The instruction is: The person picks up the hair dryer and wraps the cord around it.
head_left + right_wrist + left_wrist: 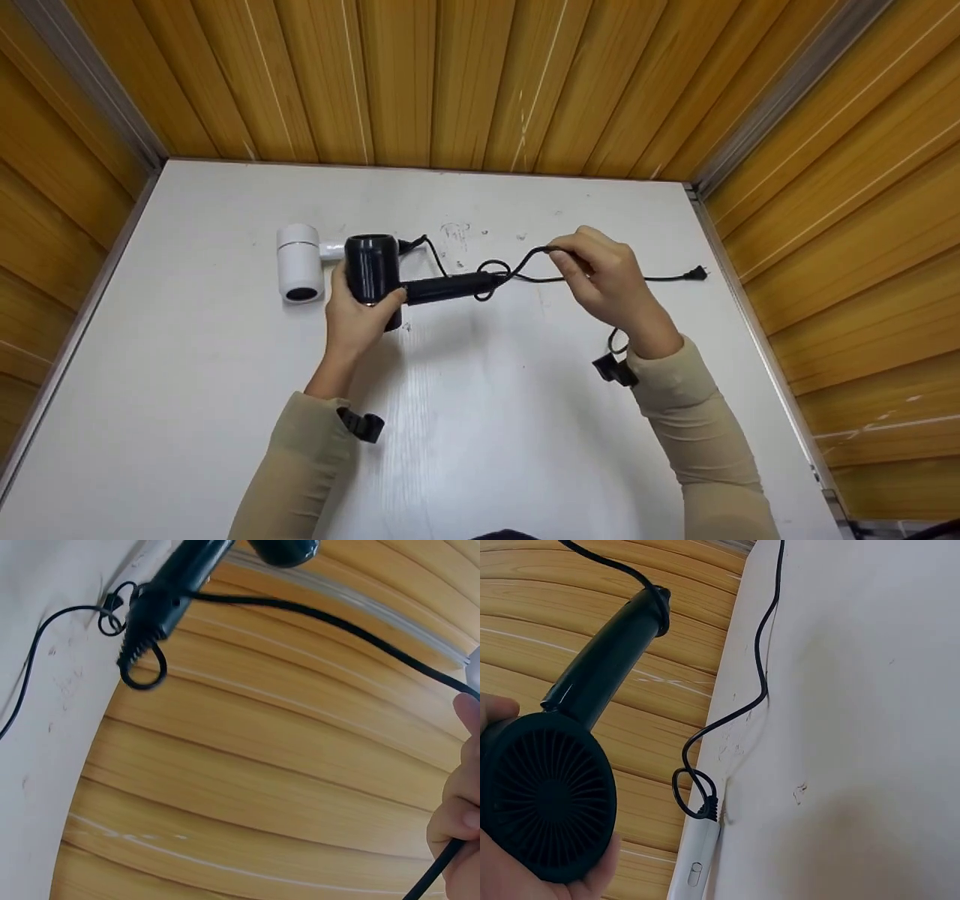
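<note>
My left hand (355,315) grips the barrel of a black hair dryer (373,266), holding it above the table. Its handle points right, and in the left wrist view its round slotted vent (553,796) shows. In my right hand (609,279) the dryer's black cord (529,259) is pinched between thumb and fingers, to the right of the handle. A loop of cord (146,675) curls at the handle's end in the right wrist view. Behind the black dryer a white hair dryer (299,262) lies on the table, its handle partly hidden.
The white dryer's black cord runs right across the white table (225,420), ending in a plug (697,273) near the right edge. Wood-patterned panels (480,82) stand along the back and sides. Black straps (361,425) are on both sleeves.
</note>
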Demonstrator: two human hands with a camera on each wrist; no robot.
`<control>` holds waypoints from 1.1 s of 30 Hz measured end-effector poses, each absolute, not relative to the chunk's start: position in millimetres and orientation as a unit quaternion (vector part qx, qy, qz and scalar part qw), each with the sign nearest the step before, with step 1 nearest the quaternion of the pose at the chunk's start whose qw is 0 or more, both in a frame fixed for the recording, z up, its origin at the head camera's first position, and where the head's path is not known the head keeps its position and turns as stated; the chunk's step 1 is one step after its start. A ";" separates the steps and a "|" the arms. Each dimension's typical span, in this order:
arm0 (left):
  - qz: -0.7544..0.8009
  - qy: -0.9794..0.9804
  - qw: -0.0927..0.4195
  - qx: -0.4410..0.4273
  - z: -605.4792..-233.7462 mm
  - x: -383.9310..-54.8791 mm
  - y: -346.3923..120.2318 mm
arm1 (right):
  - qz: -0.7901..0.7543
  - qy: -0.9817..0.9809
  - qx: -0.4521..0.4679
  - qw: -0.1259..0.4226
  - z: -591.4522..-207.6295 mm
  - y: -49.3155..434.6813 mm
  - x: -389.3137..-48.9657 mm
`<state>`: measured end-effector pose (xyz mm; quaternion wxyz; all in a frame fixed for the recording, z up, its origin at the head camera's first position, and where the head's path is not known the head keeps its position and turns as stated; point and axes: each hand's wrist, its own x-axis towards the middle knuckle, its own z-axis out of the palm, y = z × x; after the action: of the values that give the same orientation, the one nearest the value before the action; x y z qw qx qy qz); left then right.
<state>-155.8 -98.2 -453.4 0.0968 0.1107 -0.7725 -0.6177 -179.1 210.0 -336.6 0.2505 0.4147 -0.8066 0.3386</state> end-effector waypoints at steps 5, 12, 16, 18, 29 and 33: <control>-0.602 -0.792 0.052 0.089 -453.0 -154.2 -99.7 | 0.330 -0.813 0.388 0.282 -338.9 214.9 -196.1; -0.610 -0.790 0.001 0.067 -451.6 -152.4 -101.4 | 0.359 -0.821 0.335 0.293 -346.5 218.7 -222.1; -0.626 -0.777 -0.028 0.059 -450.7 -152.1 -103.1 | 0.387 -0.821 0.302 0.293 -352.6 218.6 -237.8; -0.634 -0.771 -0.040 0.052 -449.7 -151.4 -103.7 | 0.394 -0.823 0.291 0.289 -356.4 218.6 -244.6; -0.697 -0.709 -0.108 0.008 -442.5 -145.0 -102.2 | 0.411 -0.833 0.269 0.256 -380.1 216.3 -259.4; -0.724 -0.680 -0.119 -0.004 -438.6 -142.9 -103.0 | 0.411 -0.842 0.252 0.242 -391.5 215.1 -259.2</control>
<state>-142.9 -103.0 -438.6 -0.1188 -0.0037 -0.6799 -0.7236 -259.2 215.1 -391.5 0.2420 0.2519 -0.8422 0.4107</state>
